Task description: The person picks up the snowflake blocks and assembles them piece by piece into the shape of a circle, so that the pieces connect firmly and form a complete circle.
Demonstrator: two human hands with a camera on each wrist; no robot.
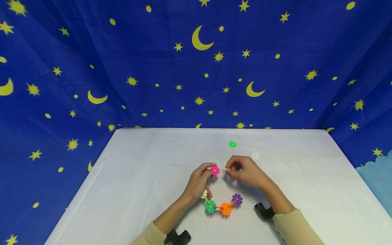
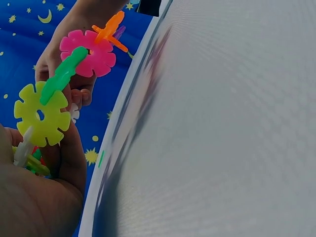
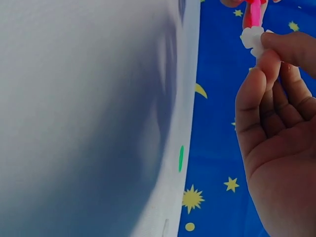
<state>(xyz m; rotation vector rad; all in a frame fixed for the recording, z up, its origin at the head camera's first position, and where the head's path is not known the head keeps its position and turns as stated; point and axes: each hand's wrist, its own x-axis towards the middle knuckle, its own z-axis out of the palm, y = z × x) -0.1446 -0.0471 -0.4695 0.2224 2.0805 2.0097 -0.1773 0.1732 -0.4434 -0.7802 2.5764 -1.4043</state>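
My left hand (image 1: 195, 185) grips a chain of notched plastic snowflake discs and pinches a pink disc (image 1: 215, 170) on its near end. From beneath the hand the chain curves through a white disc, a teal-green disc (image 1: 210, 207) and an orange disc (image 1: 226, 209) to a purple disc (image 1: 237, 199). A yellow disc (image 2: 54, 121) of the chain shows large in the left wrist view. Just right of the pink disc, my right hand (image 1: 246, 170) pinches a loose white disc (image 3: 253, 39) between thumb and forefinger. A small gap separates the two in the head view.
A bright green disc (image 1: 232, 144) and another white disc (image 1: 255, 155) lie on the white tabletop (image 1: 147, 163) beyond the hands. A blue cloth (image 1: 171, 68) with yellow moons and stars surrounds the back and sides. Black wrist mounts (image 1: 264, 211) sit by the sleeves.
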